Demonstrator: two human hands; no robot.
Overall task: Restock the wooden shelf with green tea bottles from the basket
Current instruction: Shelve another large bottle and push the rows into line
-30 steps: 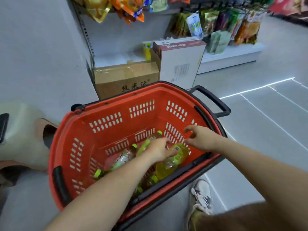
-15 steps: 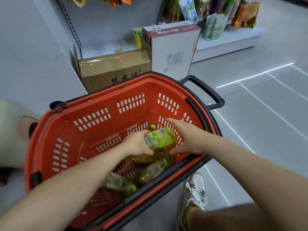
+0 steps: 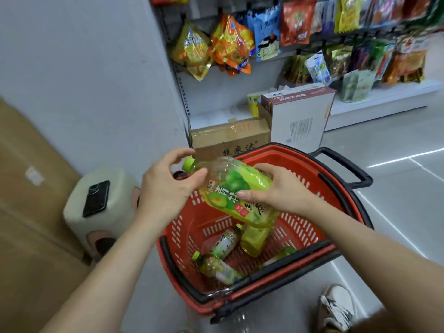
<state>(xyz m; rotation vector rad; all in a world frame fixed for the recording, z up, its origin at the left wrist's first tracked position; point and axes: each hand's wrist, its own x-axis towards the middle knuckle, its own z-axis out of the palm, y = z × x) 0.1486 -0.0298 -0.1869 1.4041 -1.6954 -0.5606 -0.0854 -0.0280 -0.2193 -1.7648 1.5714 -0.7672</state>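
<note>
A large green tea bottle (image 3: 236,191) with a green cap and green-yellow label is held tilted above the red basket (image 3: 300,162), cap pointing up-left. My left hand (image 3: 165,186) grips its neck just below the cap. My right hand (image 3: 281,191) wraps the label and lower body. Several smaller green tea bottles (image 3: 224,243) lie on the basket floor below. A wooden surface (image 3: 26,212) fills the left edge of the view.
A cream stool (image 3: 79,207) with a black phone (image 3: 96,198) on it stands left of the basket. Behind the basket are a brown carton (image 3: 228,135) and a white box (image 3: 300,114). Snack bags (image 3: 228,44) hang on racks above. My shoe (image 3: 336,306) is at bottom right.
Both hands have lifted the large bottle from low inside the basket to above its rim. The view has tilted up, showing the snack racks and stool.
</note>
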